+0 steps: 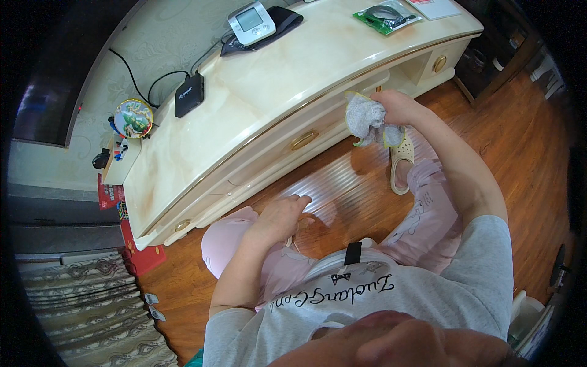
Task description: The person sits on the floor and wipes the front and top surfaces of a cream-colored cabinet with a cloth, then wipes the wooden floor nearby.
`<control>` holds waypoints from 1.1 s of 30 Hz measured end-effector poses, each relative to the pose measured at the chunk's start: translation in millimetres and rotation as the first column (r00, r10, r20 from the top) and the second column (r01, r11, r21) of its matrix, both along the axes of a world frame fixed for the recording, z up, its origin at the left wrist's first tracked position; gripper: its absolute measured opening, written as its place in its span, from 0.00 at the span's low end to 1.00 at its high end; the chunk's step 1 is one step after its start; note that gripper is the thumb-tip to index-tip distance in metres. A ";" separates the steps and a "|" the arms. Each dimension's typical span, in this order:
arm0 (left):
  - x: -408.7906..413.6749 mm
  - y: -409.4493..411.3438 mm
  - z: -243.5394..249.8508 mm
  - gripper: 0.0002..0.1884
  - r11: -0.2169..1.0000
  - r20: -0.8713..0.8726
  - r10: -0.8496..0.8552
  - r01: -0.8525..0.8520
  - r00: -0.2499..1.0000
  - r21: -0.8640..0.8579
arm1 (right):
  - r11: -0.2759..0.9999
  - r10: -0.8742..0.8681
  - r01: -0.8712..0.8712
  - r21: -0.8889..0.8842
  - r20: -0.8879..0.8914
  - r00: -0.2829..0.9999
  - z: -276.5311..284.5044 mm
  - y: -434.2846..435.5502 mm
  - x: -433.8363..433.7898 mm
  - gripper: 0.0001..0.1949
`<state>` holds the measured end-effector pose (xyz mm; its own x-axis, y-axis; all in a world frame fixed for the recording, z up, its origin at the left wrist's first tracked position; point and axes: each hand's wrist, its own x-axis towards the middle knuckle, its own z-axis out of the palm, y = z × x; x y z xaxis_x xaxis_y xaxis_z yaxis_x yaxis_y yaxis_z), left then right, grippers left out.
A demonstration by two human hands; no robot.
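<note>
My right hand (398,106) holds a crumpled grey-white cloth (364,114) with a yellow-green edge. The cloth hangs in front of the open shelf of a cream TV cabinet (257,91). Behind that hand is a brass-coloured drawer pull, partly hidden. My left hand (284,215) is over my lower leg, fingers loosely apart and holding nothing. It is lower than the cabinet front, which has an oval brass-coloured handle (304,140).
On the cabinet top are a blood pressure monitor (251,23), a black set-top box (189,95), a cable in a plastic bag (387,17) and a round decorative plate (133,118). A red bag (109,195) hangs beside its left end. A patterned curtain (91,307) is lower left.
</note>
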<state>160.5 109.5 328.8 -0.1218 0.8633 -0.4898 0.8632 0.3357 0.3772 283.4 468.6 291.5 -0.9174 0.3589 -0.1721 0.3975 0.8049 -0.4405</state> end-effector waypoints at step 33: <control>-2.1 1.3 -1.4 0.24 0.999 0.003 -0.023 0.023 1.000 0.037 | 1.000 0.005 -0.005 0.002 0.012 1.000 -20.5 9.5 4.9 0.15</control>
